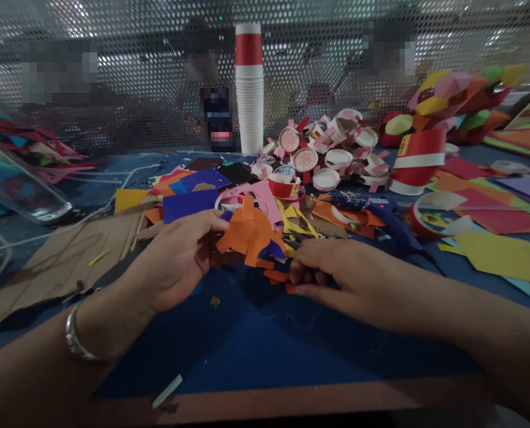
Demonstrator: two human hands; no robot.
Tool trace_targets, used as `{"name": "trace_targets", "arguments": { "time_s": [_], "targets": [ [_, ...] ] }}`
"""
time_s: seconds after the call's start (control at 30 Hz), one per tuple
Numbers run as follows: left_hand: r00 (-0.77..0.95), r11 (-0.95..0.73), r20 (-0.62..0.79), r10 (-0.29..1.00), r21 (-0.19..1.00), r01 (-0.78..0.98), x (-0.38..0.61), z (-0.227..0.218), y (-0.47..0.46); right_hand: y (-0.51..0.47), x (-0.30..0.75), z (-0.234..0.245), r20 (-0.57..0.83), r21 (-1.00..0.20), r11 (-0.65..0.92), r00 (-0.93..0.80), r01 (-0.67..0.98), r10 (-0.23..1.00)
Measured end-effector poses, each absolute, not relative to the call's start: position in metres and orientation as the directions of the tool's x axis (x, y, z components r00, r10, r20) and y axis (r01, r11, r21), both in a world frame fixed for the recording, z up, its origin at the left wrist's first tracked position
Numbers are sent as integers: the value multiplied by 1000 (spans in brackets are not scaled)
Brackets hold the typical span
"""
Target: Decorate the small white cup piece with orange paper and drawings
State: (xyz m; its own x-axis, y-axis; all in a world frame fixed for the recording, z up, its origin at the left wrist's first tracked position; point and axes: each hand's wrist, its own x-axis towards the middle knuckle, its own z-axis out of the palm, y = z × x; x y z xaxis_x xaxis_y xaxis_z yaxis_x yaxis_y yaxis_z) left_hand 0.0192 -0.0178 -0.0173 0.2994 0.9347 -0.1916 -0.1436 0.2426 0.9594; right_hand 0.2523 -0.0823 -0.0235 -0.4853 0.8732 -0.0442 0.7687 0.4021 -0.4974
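- While only the head view is on hand, it shows both hands low over the blue mat (256, 351), with the orange paper cut-out (247, 235) between them.
- Head view, left hand (180, 261): it is closed on the cut-out's left edge, with the thumb on top and the fingers tucked beneath. A silver bracelet (75, 339) sits on that wrist.
- Head view, the cut-out: it reaches rightward from the left hand and is lifted a little off the mat. Its broad body runs roughly left to right, and one short strip sticks up from the middle.
- Head view, right hand (336, 273): it lies palm down on the mat with its fingers curled together. The fingertips rest on small orange scraps (276, 276), just below and to the right of the cut-out. I cannot tell whether they pinch a scrap or only press on it.
- Head view, nearness: the left hand is the one touching the cut-out. The right hand's fingertips are close to its lower right corner but apart from it.
- Head view, surroundings: a purple sheet (189, 205) lies behind the left hand and brown cardboard (69, 255) to its left. A tall stack of paper cups (249, 89) stands at the back, and a yellow sheet (501, 255) lies far right.
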Motion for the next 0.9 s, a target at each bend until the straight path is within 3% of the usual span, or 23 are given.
{"name": "trace_targets", "arguments": {
  "time_s": [0.2,0.33,0.57,0.9],
  "targets": [
    [321,255,-205,925,959,-123,21,-19,-19,-83,250,-22,-81,-491,402,-500,773,862],
    [361,238,-189,913,966,-96,19,-19,-19,-83,250,-20,-25,-494,432,-509,755,860],
    [341,220,-191,920,974,-48,17,-18,-21,-83,256,-17,16,-693,337,-454,637,891],
    [398,189,-185,898,981,29,21,-18,-26,-79,257,-17,183,-799,308,-279,517,943]
  ]
}}
